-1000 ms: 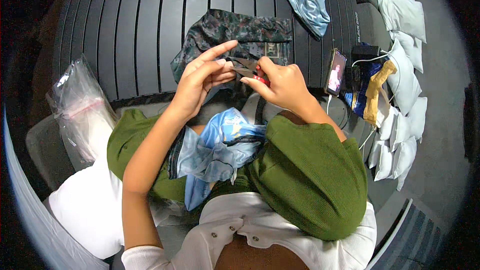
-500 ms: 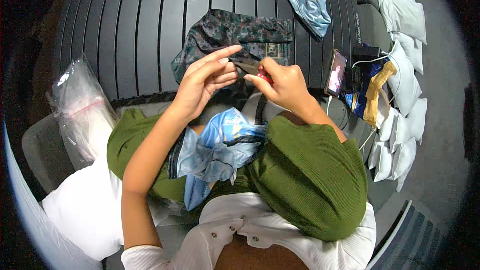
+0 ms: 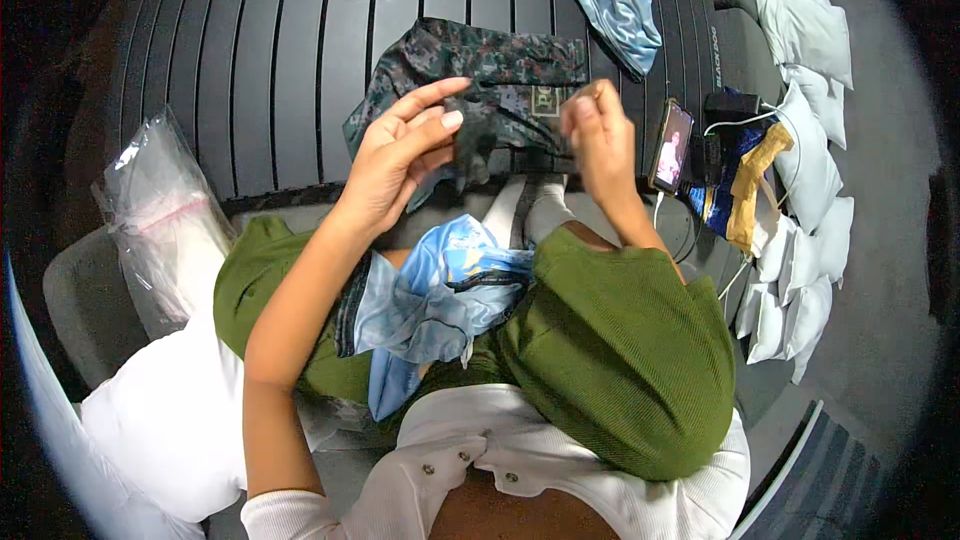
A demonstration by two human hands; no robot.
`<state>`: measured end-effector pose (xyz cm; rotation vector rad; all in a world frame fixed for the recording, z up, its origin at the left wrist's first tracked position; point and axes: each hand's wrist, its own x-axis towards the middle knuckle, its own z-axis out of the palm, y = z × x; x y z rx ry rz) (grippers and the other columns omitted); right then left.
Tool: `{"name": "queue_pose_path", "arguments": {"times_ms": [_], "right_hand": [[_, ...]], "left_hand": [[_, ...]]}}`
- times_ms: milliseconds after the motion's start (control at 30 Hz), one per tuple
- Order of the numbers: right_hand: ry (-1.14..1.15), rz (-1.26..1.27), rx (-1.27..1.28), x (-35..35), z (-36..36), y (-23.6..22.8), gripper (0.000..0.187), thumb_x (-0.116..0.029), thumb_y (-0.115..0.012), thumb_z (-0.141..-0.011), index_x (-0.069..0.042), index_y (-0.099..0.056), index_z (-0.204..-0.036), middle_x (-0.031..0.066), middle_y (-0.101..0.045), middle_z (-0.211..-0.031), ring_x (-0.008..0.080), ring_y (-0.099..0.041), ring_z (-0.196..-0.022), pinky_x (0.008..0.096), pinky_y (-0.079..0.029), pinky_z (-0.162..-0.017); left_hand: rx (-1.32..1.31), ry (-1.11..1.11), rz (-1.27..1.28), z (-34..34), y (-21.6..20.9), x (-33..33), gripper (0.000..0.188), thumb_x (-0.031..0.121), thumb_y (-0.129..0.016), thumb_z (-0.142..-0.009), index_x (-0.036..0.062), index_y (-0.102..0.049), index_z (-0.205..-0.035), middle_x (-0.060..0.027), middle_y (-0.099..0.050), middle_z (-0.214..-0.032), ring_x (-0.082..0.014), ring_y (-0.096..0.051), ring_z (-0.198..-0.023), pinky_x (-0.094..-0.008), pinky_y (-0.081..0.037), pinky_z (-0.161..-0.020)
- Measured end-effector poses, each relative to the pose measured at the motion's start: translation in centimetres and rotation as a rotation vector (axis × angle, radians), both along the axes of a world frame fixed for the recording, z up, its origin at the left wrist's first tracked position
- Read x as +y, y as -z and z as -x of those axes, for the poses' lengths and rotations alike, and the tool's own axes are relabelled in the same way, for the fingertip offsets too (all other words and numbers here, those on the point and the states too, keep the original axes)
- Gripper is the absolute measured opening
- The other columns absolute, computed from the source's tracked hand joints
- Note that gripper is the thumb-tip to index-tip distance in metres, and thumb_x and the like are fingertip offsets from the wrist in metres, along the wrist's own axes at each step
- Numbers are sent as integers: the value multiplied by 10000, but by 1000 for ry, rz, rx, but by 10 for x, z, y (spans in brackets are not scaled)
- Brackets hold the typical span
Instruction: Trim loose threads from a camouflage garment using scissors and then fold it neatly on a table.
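My left hand [image 3: 405, 150] is raised above the near edge of the slatted table, thumb and forefinger lifted apart, the other fingers curled. A piece of dark cloth [image 3: 478, 135] hangs blurred at these fingers and appears gripped by them. My right hand [image 3: 602, 140] is raised to its right, fingers bent and smeared by motion; whether it holds anything is hidden. Behind both hands a dark camouflage-patterned garment [image 3: 450, 45] lies on the table. A light-blue garment with black trim [image 3: 440, 305] is bunched on my lap, over green clothing [image 3: 630, 360].
The black slatted table [image 3: 290, 50] spans the far side. On it lies another blue garment [image 3: 615, 5]. At right are a phone [image 3: 672, 145] on a cable, a blue-and-yellow packet [image 3: 755, 180] and several pale pillow-like packs [image 3: 810, 150]. A clear plastic bag [image 3: 170, 200] is at left.
My right hand has moved right and away from the left; the red-handled pointed tool it held no longer shows. More dark cloth shows between the hands. My left hand has barely shifted.
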<state>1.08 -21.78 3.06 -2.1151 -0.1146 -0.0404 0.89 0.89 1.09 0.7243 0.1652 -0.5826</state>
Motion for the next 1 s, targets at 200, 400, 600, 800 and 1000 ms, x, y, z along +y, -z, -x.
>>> {"name": "queue_pose_path", "arguments": {"times_ms": [200,400,600,800,1000], "right_hand": [[394,-91,168,-46,-32,25,262,-216,-602,-818,-89,-387,-739,11,-487,-671,38,-403,-429,183,-318,-356],[321,391,148,-83,-25,79,364,-270,-654,-767,-38,-392,-669,32,-434,-599,101,-412,-554,269,-410,-502],[346,294,-176,-66,-40,72,308,-222,-689,-730,-2,-473,-717,79,-502,-672,149,-462,-613,297,-398,-592],[258,56,2,-72,-63,86,357,-161,-691,-714,-50,-358,-653,25,-383,-624,101,-352,-589,249,-355,-558],[358,-860,242,-79,-66,47,338,-2,-610,-716,-153,-321,-629,-58,-343,-629,59,-342,-572,215,-293,-565]], "left_hand": [[-46,-137,-305,-10,2,11,273,103,-612,-800,69,-556,-1066,78,-513,-744,27,-340,-525,-126,-233,-448],[-64,-104,-364,-16,-6,15,263,103,-607,-805,65,-562,-1062,77,-530,-761,26,-417,-577,-117,-297,-478],[-68,40,-430,-20,-5,24,283,101,-614,-798,66,-566,-1075,97,-496,-733,25,-427,-593,-125,-382,-531],[-63,21,-456,-24,-8,22,302,98,-615,-796,67,-570,-1094,111,-471,-673,30,-402,-536,-120,-377,-479],[-245,-481,-688,-49,-15,73,259,112,-605,-795,47,-582,-1045,-12,-595,-915,-49,-541,-730,-180,-432,-628]]}}
